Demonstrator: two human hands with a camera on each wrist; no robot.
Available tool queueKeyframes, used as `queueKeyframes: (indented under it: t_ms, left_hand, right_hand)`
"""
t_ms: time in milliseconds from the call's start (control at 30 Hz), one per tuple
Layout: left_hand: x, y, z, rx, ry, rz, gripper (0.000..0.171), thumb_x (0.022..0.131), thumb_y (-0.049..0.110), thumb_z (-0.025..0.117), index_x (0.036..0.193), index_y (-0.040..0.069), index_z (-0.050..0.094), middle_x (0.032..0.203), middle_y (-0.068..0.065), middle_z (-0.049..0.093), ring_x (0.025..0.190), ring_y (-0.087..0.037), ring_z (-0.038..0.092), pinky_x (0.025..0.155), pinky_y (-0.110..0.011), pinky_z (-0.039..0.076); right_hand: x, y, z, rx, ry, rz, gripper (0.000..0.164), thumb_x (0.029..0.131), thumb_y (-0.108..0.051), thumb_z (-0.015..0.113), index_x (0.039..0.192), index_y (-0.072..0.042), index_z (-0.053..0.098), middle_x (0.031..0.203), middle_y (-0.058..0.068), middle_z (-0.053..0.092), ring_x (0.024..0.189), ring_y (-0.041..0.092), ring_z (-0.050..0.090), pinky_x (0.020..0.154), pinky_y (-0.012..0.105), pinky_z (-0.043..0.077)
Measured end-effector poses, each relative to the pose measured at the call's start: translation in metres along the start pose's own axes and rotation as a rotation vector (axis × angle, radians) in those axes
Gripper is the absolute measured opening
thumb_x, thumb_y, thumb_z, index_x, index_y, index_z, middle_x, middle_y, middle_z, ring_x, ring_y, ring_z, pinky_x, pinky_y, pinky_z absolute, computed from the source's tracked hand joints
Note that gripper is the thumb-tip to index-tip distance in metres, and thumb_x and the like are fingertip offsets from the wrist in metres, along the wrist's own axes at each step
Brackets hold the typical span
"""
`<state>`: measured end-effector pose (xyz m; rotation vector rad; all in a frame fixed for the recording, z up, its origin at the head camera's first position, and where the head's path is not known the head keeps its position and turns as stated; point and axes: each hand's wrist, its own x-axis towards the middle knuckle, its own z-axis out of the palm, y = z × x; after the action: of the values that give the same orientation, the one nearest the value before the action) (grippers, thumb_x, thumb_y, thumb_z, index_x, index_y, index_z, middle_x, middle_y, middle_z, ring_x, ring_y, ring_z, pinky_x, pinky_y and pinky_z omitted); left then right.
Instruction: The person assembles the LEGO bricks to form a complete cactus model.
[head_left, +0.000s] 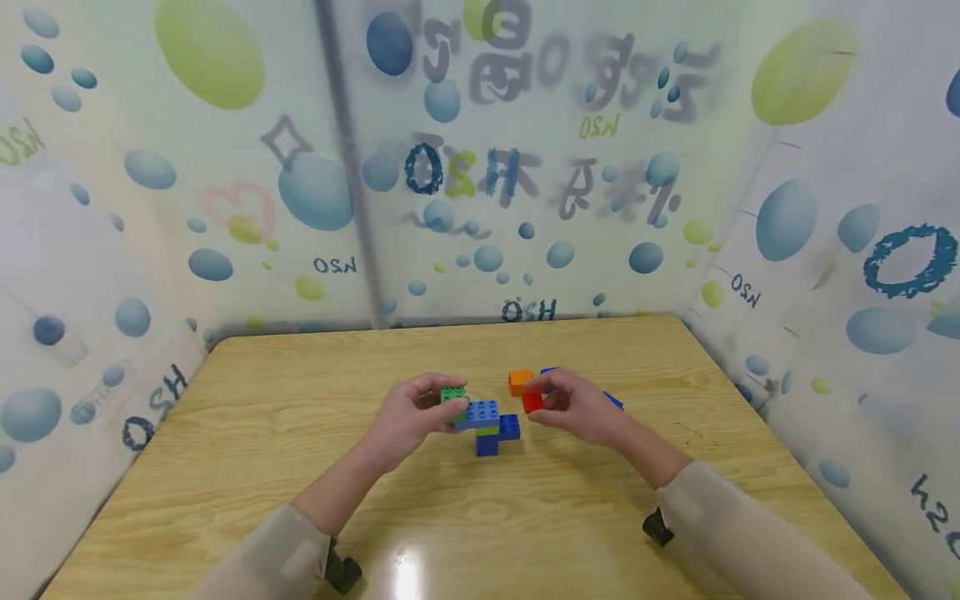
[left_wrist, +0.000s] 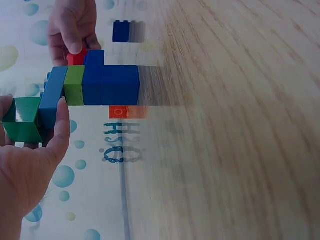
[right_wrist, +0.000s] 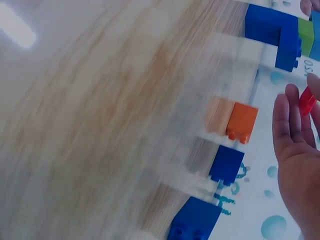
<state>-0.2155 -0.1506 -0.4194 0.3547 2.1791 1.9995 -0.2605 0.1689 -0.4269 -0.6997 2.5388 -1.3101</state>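
Right hand (head_left: 576,407) pinches red block (head_left: 532,403)

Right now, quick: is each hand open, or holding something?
Left hand: holding the block stack at its green end.
Right hand: holding a red block.

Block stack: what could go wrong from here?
Tipping: the light blue block juts left past the lime block, with the green block on its overhanging end. Popping apart: the left hand grips that end, so a downward push might pry it loose. Dropping: the right hand pinches the red block by its fingertips; it could slip.
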Motion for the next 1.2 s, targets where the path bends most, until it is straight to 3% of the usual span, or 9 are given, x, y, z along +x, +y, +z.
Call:
queueKeyframes:
  t_ms: [267, 600, 933, 1200]
  left_hand:
    - [0.002, -0.001, 0.0, 0.003, 0.002, -0.013, 0.037, 0.103, 0.019, 0.08, 0.138, 0.01, 0.073, 0.12, -0.011, 0.07, 0.103, -0.023, 0.069, 0.085, -0.036, 0.07]
    - [0.002, -0.001, 0.001, 0.011, 0.007, -0.017, 0.037, 0.102, 0.019, 0.081, 0.137, 0.011, 0.074, 0.119, -0.012, 0.069, 0.103, -0.024, 0.068, 0.087, -0.04, 0.07]
    - [0.002, 0.0, 0.001, 0.013, 0.012, -0.027, 0.036, 0.102, 0.019, 0.08, 0.137, 0.012, 0.074, 0.123, -0.013, 0.07, 0.105, -0.025, 0.069, 0.089, -0.043, 0.069]
    - [0.002, -0.002, -0.001, 0.011, 0.01, -0.015, 0.036, 0.103, 0.019, 0.08, 0.137, 0.011, 0.074, 0.12, -0.011, 0.07, 0.103, -0.024, 0.069, 0.089, -0.044, 0.069]
  right_hand:
    - [-0.001, -0.004, 0.01, 0.006, -0.045, -0.005, 0.032, 0.102, -0.022, 0.081, 0.132, -0.015, 0.077, 0.125, 0.01, 0.071, 0.098, 0.019, 0.07, 0.082, 0.024, 0.061]
    - [-0.001, 0.0, 0.018, 0.023, -0.08, -0.011, 0.037, 0.104, -0.025, 0.079, 0.138, -0.012, 0.075, 0.122, 0.009, 0.068, 0.09, 0.018, 0.066, 0.076, 0.024, 0.058]
    - [0.0, -0.004, 0.021, 0.035, -0.071, 0.015, 0.032, 0.102, -0.022, 0.081, 0.133, -0.015, 0.077, 0.116, 0.009, 0.068, 0.085, 0.021, 0.063, 0.07, 0.025, 0.055]
    - [0.003, -0.002, 0.024, 0.125, -0.107, 0.049, 0.036, 0.103, -0.025, 0.08, 0.135, -0.009, 0.073, 0.138, 0.013, 0.07, 0.109, 0.025, 0.079, 0.091, 0.033, 0.066]
